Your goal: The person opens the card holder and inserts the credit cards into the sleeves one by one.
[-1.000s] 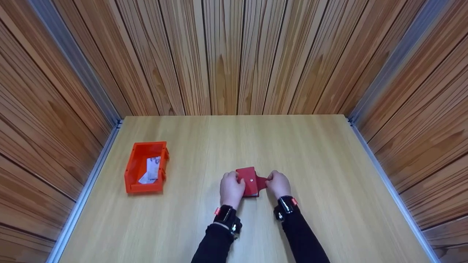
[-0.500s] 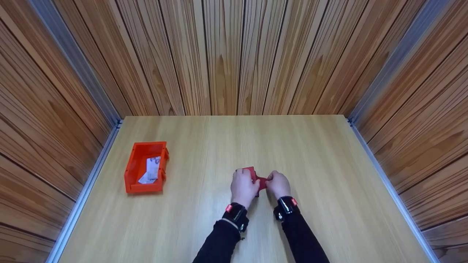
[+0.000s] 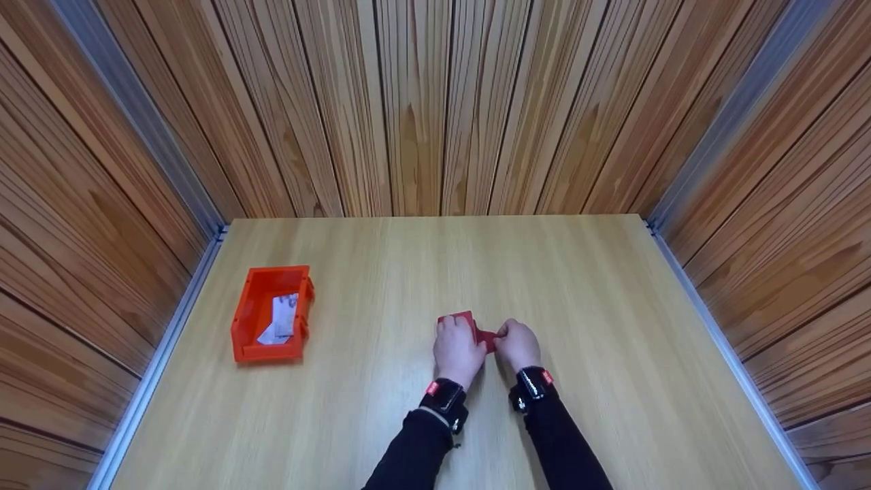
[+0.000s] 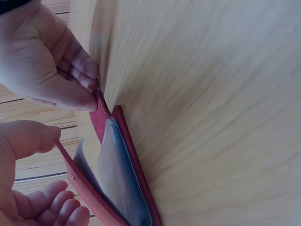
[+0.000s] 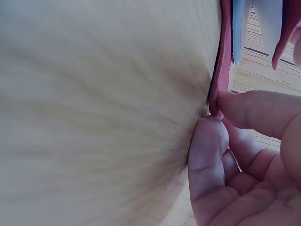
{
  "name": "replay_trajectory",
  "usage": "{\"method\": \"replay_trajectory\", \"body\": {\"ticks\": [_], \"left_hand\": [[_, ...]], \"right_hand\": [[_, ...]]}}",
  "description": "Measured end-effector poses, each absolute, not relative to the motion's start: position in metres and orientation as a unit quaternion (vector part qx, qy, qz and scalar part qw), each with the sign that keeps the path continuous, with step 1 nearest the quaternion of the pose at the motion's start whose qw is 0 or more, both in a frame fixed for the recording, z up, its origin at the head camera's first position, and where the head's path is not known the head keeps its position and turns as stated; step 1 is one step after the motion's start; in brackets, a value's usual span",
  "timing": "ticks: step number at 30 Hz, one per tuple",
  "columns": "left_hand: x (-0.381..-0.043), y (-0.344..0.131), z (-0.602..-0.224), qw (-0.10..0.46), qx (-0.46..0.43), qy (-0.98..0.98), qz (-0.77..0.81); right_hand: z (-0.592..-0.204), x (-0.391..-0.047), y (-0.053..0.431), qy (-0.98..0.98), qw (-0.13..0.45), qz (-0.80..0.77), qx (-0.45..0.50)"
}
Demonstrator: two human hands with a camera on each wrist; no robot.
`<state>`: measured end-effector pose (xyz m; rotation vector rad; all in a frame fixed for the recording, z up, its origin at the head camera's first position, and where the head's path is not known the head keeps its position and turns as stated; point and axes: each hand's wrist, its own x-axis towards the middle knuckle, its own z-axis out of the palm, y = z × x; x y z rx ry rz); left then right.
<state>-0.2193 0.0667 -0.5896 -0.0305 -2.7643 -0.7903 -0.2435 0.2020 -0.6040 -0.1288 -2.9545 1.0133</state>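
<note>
A red card holder [image 3: 467, 317] lies on the table in front of me, largely covered by my left hand [image 3: 459, 352] in the head view. The left wrist view shows its front cover [image 4: 91, 195] lifted at an angle, with clear plastic sleeves [image 4: 117, 172] inside. My left thumb is at the cover's raised edge, and the other fingers curl by its outer face, near a small metal snap [image 4: 73, 177]. At the right side, my right hand [image 3: 518, 345] pinches the closing strap [image 5: 220, 92] between thumb and forefinger, close to the tabletop.
An orange bin [image 3: 253, 299] stands at the left of the table [image 3: 381, 272], with white cards [image 3: 284, 314] lying in it. Wood-panelled walls [image 3: 415, 122] with metal corner rails [image 3: 170, 150] enclose the table at the back and both sides.
My left hand has moved right from the card holder's left edge, over its cover to the strap side. The cover looked flat one second ago. My right hand has stayed on the strap.
</note>
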Motion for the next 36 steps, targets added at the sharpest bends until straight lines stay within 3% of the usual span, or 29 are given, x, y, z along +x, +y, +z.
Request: {"method": "replay_trajectory", "body": {"ticks": [12,36], "left_hand": [[-0.218,0.065,-0.595,0.152,-0.005,-0.949,-0.276],[-0.217,0.042,-0.571,0.072,0.029,-0.922,-0.379]], "right_hand": [[-0.602,-0.242,0.202,-0.943,0.025,0.331,-0.028],[-0.606,-0.243,0.202,-0.939,0.013,0.341,-0.042]]}}
